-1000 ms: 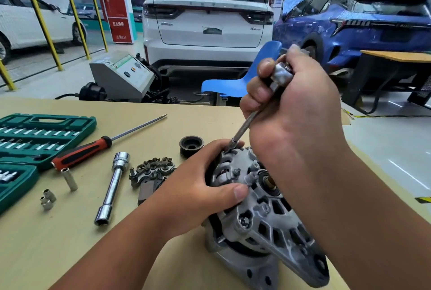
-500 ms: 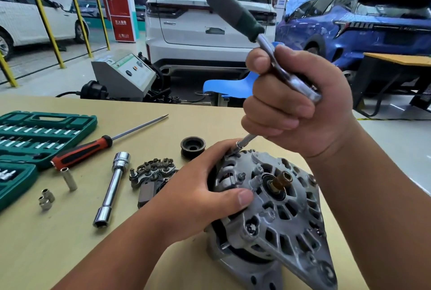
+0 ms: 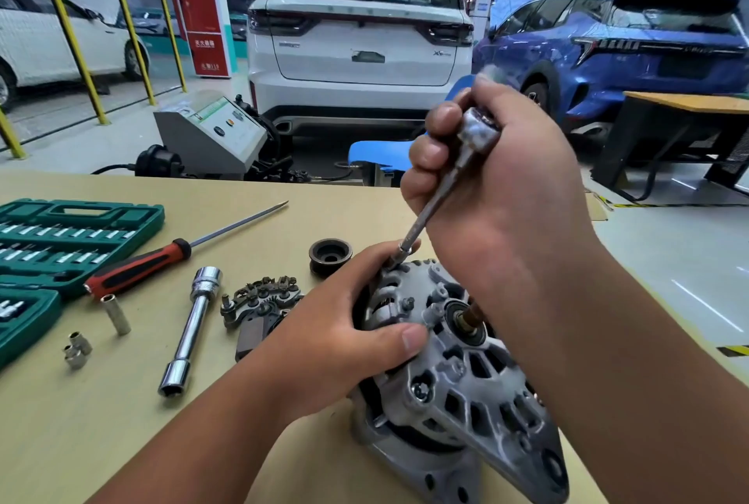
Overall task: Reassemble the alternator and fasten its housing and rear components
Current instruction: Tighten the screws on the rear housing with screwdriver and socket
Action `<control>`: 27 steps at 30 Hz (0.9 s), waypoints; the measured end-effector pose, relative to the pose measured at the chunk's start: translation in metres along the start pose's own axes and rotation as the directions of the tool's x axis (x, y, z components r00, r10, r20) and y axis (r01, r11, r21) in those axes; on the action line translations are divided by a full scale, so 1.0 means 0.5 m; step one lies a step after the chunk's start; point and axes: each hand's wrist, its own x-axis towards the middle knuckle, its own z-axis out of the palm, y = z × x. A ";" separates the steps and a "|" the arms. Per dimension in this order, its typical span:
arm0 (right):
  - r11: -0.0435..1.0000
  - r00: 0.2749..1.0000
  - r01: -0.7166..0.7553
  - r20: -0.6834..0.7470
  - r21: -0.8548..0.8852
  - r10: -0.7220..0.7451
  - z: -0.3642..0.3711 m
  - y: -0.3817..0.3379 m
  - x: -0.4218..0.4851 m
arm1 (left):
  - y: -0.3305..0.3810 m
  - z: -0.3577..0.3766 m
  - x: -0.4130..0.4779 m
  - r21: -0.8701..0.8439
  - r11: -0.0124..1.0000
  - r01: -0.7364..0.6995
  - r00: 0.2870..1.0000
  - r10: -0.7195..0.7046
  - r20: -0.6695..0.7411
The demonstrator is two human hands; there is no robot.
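Observation:
The grey alternator point(image 3: 466, 386) lies on the tan table point(image 3: 101, 422) with its rear housing facing up and its shaft end showing. My left hand point(image 3: 348, 333) clamps the housing's left side, thumb across the rear face. My right hand point(image 3: 486, 187) is closed around the head of a ratchet wrench point(image 3: 478, 130). Its thin extension bar point(image 3: 425, 215) slants down to a bolt at the housing's top edge, beside my left fingertips. The ratchet's handle is hidden behind my right hand.
A rectifier plate point(image 3: 261, 299) and a black pulley point(image 3: 330, 254) lie left of the alternator. Further left are a chrome socket tube point(image 3: 190, 325), a red-handled screwdriver point(image 3: 162, 260), loose sockets point(image 3: 79, 347) and an open green tool case point(image 3: 60, 236). Parked cars stand beyond the table.
The ratchet's dark handle, which stuck up to the left half a second ago, has swung out of sight behind my right hand. My left hand stays on the housing.

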 end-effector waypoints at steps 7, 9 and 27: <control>0.950 0.649 -0.112 0.702 -0.291 0.292 -0.035 -0.031 0.014 | 0.004 0.001 0.000 -0.037 0.999 0.035 0.999 -0.034 0.013; 0.944 0.540 -0.118 0.778 -0.308 0.322 -0.044 -0.033 0.018 | 0.002 -0.001 0.001 -0.029 0.999 0.036 0.999 -0.035 0.021; 0.997 0.997 0.075 0.018 0.019 -0.075 -0.003 0.006 0.002 | -0.003 -0.001 0.003 -0.063 0.997 0.047 0.999 -0.047 0.002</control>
